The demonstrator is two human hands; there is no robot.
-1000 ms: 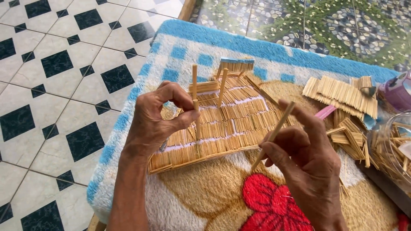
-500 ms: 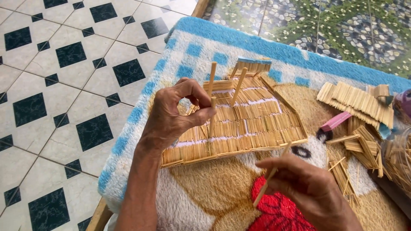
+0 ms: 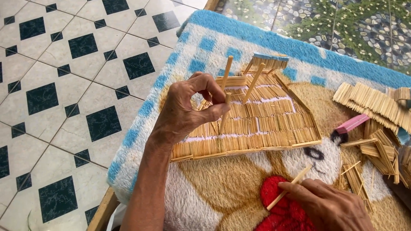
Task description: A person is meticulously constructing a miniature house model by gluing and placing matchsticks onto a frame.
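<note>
The left hand is pinching one upright stick between thumb and fingers, right over the near-left part of a flat stick panel made of rows of thin sticks glued side by side. That panel is lying on a fluffy rug with a blue checked border, a tan cartoon shape and a red patch, and it's sitting roughly in the middle of the rug, just past the left hand. Two more sticks are poking up at an angle from the back of the panel, next to a small blue-edged bundle. The right hand is hanging out lower down over the red patch, fingers closed narrow around a single loose stick that's pointing up and right, well apart from the panel. Off to the right there's a pile of spare stick strips, a pink eraser-looking block lying just beside them, and more scattered sticks. Black and white floor tiles are showing on the left.
</note>
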